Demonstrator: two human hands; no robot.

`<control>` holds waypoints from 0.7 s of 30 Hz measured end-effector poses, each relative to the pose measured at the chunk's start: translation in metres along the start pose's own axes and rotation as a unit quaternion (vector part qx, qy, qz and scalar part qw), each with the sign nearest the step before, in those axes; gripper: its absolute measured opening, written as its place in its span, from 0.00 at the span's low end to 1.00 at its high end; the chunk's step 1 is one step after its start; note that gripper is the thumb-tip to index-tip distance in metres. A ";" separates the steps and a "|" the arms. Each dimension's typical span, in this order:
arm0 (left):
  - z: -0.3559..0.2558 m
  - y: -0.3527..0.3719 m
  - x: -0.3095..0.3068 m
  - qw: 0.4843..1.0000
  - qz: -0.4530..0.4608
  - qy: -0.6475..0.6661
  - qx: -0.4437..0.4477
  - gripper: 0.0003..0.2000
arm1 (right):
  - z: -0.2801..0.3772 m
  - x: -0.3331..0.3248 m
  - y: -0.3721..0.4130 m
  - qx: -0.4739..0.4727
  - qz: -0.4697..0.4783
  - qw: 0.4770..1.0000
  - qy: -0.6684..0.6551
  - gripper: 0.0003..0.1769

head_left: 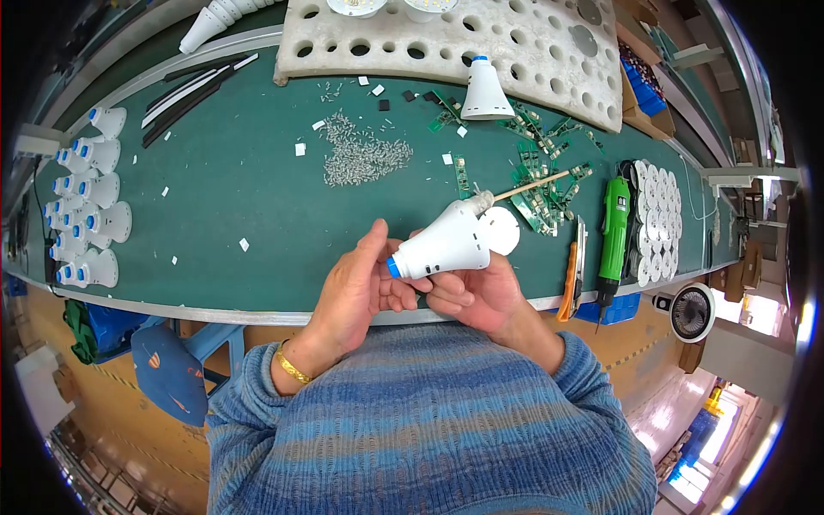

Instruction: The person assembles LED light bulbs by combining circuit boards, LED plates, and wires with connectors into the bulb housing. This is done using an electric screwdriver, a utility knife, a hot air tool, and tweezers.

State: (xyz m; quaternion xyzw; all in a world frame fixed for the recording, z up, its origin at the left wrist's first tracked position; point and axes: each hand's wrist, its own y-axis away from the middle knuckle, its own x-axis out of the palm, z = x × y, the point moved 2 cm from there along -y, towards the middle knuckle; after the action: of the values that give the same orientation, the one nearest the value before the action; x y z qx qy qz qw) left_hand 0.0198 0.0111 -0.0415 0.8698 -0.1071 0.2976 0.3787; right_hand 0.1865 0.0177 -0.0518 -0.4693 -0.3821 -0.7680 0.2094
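Observation:
A white cone-shaped lamp housing (445, 242) with a blue tip lies tilted across my hands, its wide end to the right. My right hand (487, 296) supports it from below with curled fingers, partly hidden behind it. My left hand (360, 279) is palm up by the blue tip, thumb raised and apart, fingers loosely bent beneath the tip. Against the wide end shows a round white disc (500, 230). Just beyond the housing is a wooden stick (536, 184) with a whitish lump at its near end, lying over green circuit boards (536, 202).
A pile of small metal pieces (365, 153) is ahead. Another housing (487, 93) stands near a holed white board (386, 53). More housings (107, 221) crowd the left. On the right lie an orange-handled cutter (570, 279), a green electric screwdriver (613, 227) and stacked white discs (657, 219).

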 end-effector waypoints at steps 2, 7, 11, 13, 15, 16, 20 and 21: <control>0.002 0.002 0.001 1.000 0.013 -0.025 -0.002 0.25 | -0.001 -0.001 -0.001 0.002 0.014 1.000 0.009 0.26; 0.009 0.004 -0.004 0.998 0.040 0.046 -0.024 0.22 | -0.003 -0.008 -0.001 0.003 -0.027 1.000 -0.015 0.22; 0.013 0.008 -0.005 0.991 0.052 0.121 -0.038 0.21 | 0.000 0.009 0.000 0.005 -0.104 0.995 -0.008 0.23; 0.016 0.011 -0.006 0.988 0.056 0.134 -0.043 0.21 | -0.002 0.007 0.001 0.009 -0.117 0.993 0.002 0.23; 0.019 0.012 -0.009 0.986 0.060 0.146 -0.049 0.21 | -0.002 0.009 0.001 0.006 -0.131 0.991 0.023 0.24; 0.020 0.012 -0.011 0.985 0.062 0.152 -0.054 0.21 | -0.003 0.008 0.000 0.004 -0.139 0.990 0.038 0.26; 0.019 0.020 -0.008 0.993 0.071 0.089 -0.021 0.21 | -0.004 0.006 0.004 -0.015 -0.125 0.990 0.066 0.21; 0.019 0.019 -0.008 0.998 0.059 0.034 0.015 0.22 | -0.003 0.006 0.005 -0.020 -0.136 0.986 0.093 0.19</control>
State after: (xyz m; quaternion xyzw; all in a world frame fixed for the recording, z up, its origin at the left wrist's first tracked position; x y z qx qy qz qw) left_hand 0.0133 -0.0163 -0.0450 0.8568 -0.1406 0.3506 0.3511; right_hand 0.1855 0.0125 -0.0458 -0.3434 -0.4056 -0.8373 0.1286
